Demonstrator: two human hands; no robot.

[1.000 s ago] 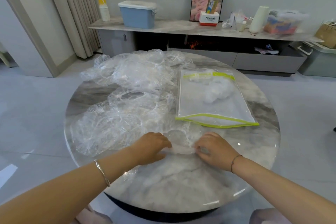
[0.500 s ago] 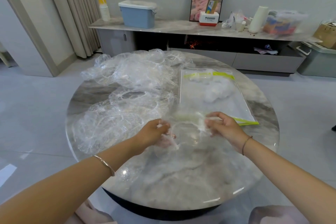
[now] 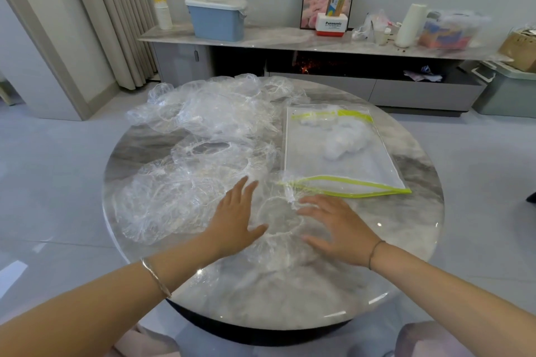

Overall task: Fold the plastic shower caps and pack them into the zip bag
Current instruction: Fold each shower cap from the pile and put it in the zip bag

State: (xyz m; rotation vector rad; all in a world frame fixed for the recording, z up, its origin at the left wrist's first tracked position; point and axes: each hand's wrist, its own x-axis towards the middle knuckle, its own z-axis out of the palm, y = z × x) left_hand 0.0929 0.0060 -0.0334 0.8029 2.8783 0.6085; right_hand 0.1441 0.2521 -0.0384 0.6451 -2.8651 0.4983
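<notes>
From the head camera, a round marble table [image 3: 406,243] fills the middle of the view, and both hands lie flat on it with fingers straight and spread, gripping nothing. The left hand [image 3: 235,219] presses the left side of a clear shower cap [image 3: 280,222] spread on the near part of the tabletop, and the right hand [image 3: 340,229] presses its right side, so the cap's elastic rim shows between them. A silver bangle [image 3: 156,279] sits on the left wrist and a thin dark band [image 3: 374,253] on the right. Just left of the pressed cap lies a loose pile of crumpled caps [image 3: 185,191], with a further heap [image 3: 217,113] toward the far edge. The zip bag [image 3: 362,165] lies flat to the right, just beyond the right hand, its yellow-green near mouth slightly parted, with a white bundle of folded caps [image 3: 345,139] inside. Behind the table, a low sideboard [image 3: 275,38] carries a blue bin [image 3: 216,20], a Panasonic box [image 3: 332,25] and a white roll [image 3: 410,24].
</notes>
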